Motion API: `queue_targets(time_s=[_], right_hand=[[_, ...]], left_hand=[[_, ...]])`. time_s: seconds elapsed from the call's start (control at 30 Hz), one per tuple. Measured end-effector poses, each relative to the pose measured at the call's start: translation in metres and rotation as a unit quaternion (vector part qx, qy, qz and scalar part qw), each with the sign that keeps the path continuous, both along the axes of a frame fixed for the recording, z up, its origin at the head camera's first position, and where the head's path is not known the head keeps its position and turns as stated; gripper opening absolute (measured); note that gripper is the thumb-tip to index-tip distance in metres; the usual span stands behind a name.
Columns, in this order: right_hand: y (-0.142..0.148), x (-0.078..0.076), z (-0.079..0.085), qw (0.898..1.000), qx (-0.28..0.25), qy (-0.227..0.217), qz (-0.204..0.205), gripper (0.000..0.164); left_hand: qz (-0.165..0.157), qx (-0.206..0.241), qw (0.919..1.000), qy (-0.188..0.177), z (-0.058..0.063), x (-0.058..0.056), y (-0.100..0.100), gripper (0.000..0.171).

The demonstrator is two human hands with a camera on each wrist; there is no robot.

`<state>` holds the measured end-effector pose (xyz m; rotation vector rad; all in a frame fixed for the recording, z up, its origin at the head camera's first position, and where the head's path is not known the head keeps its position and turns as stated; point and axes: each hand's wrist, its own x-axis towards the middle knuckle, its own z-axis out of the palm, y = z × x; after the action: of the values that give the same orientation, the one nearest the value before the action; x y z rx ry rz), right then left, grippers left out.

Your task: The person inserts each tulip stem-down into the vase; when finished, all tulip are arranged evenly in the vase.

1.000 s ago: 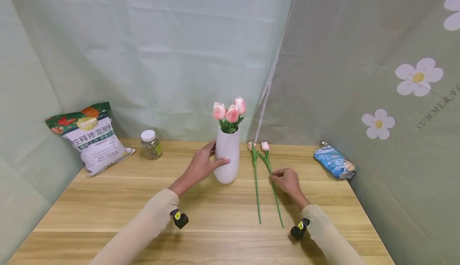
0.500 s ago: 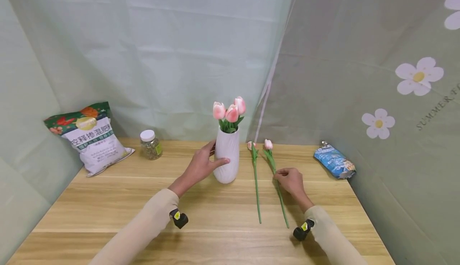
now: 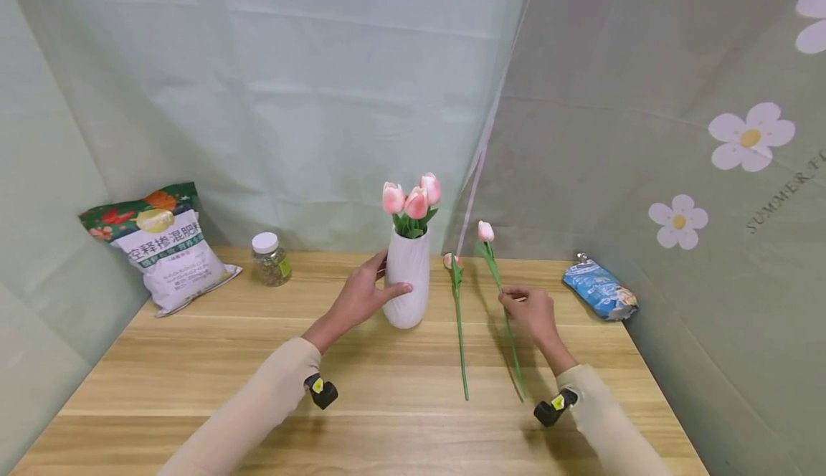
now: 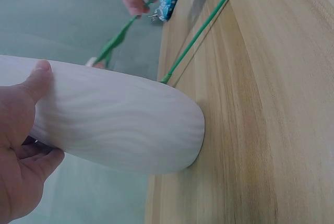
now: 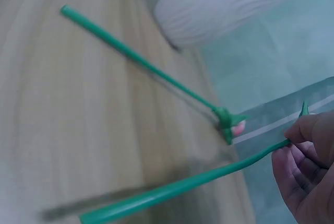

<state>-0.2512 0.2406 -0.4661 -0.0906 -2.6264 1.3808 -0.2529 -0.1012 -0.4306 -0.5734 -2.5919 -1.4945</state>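
A white ribbed vase (image 3: 409, 282) stands upright on the table with several pink tulips (image 3: 416, 202) in its mouth. My left hand (image 3: 361, 295) grips the vase from its left side, thumb across the front, as the left wrist view also shows. Between thumb and fingertips my right hand (image 3: 532, 315) pinches the green stem of a single tulip (image 3: 486, 232), its bloom raised above the tabletop. Another tulip (image 3: 459, 325) lies on the wood between the vase and that hand. In the right wrist view, the held stem (image 5: 188, 182) slants across below the lying one.
At the back left a fertilizer bag (image 3: 174, 254) leans near a clear jar (image 3: 271, 261) with a white lid. A clipped blue packet (image 3: 600, 289) lies by the right edge of the wooden table (image 3: 387, 426). Fabric walls (image 3: 310, 103) rise behind and at both sides.
My right hand has lifted the tulip's bloom end off the table and moved slightly right and up. The left hand and vase have stayed in place.
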Motion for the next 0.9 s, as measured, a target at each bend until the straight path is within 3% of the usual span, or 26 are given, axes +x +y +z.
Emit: queue_targets(time_s=[0.47,0.9], right_hand=[[0.003,-0.002,0.046,0.996,-0.075,0.038,0.023,0.029],[-0.005,-0.005,0.085,0.986,-0.122,0.113,0.030,0.029]], left_hand=[[0.003,-0.007,1.0000,0.001,0.000,0.000,0.001,0.084],[0.000,-0.002,1.0000,0.008,-0.002,0.000,0.000,0.083]])
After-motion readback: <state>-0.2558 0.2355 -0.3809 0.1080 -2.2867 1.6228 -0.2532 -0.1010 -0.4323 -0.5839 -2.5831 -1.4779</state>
